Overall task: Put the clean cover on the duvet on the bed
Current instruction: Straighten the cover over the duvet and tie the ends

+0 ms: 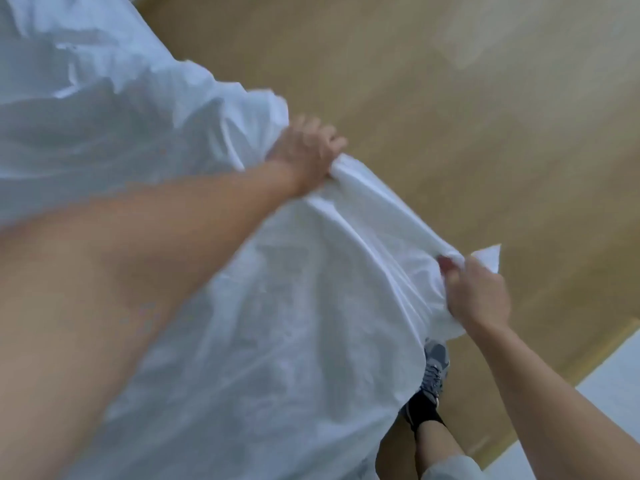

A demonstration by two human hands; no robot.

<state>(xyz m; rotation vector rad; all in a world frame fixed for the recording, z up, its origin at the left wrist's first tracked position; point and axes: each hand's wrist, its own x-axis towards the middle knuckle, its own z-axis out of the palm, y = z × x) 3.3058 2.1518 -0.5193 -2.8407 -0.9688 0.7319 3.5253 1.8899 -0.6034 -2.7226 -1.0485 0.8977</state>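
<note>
the left hand (304,150) gripped a bunched edge of the white cover (277,306), fingers curled around the cloth. the right hand (479,292) pinched the same edge near its corner, a little apart from the left one. the cover hung down in front of the person, above the wooden floor (450,98), hiding most of a grey shoe (434,368).

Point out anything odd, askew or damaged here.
Nothing looks damaged or spilled. The white cover is bunched and creased, gripped along one edge by the left hand and right hand above the floor, as expected mid-task.
</note>
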